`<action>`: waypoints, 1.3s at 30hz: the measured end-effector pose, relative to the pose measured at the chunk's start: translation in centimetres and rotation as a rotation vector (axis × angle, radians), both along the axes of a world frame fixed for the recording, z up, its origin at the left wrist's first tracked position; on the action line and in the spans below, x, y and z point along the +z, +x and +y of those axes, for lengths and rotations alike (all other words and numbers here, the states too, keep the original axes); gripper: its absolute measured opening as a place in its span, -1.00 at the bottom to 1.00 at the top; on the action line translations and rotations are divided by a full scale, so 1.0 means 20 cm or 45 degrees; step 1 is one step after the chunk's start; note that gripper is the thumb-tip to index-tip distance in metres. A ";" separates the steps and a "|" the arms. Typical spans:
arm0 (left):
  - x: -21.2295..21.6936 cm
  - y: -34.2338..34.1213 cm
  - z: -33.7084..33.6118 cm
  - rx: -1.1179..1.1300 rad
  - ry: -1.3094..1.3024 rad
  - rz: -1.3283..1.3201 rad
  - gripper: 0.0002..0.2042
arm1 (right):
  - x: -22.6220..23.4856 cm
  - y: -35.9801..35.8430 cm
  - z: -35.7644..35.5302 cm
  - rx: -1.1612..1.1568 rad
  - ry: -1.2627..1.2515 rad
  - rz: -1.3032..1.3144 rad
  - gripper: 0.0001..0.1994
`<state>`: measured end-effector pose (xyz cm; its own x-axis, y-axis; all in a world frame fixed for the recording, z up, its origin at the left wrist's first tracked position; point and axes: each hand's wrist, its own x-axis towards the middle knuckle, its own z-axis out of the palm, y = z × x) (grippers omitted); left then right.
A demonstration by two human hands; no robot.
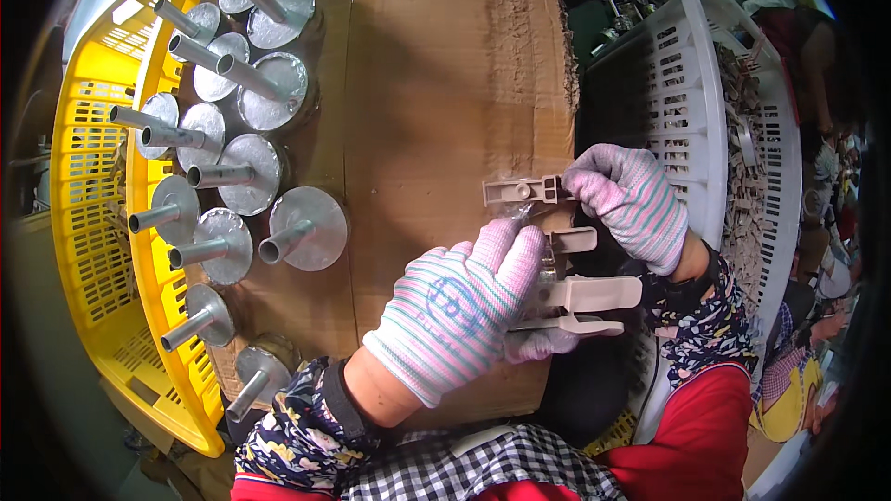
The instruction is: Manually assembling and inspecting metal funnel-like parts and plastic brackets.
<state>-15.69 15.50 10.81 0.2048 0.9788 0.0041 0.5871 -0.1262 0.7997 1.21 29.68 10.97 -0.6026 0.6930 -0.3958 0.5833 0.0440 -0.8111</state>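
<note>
My left hand (455, 311), in a striped knit glove, is closed around a bundle of beige plastic clip-like parts. From its right side stick out a short lever (575, 240), a wider lever (594, 293) and a forked lever (589, 326). Beyond its fingertips lies a long hollow beige part (522, 191), with a scrap of clear plastic under it. My right hand (636, 209), gloved alike, pinches the right end of that hollow part. The left palm and the inner ends of the bundle are hidden.
Brown cardboard (436, 111) covers the work surface. Along its left stand several metal discs with upright tubes (304, 227), beside a yellow basket (153, 176). To the right is a white slatted crate (705, 83) holding many small beige parts (744, 186). Other people sit farther right.
</note>
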 end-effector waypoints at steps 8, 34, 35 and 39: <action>0.01 -0.01 0.02 -0.013 0.017 0.065 -0.20 | 0.00 -0.01 -0.02 -0.068 -0.082 -0.050 -0.85; 0.17 -0.06 -0.27 0.083 -0.105 0.041 -0.35 | 0.46 -0.11 -0.84 0.786 1.482 -0.576 -0.39; 0.16 -0.06 -0.28 0.060 -0.103 0.002 -0.35 | 0.38 -0.10 -0.87 0.723 1.663 -0.617 -0.48; 0.14 -0.09 -0.34 0.079 -0.233 -0.085 -0.36 | 0.27 -0.14 -0.93 0.604 1.738 -0.556 -0.55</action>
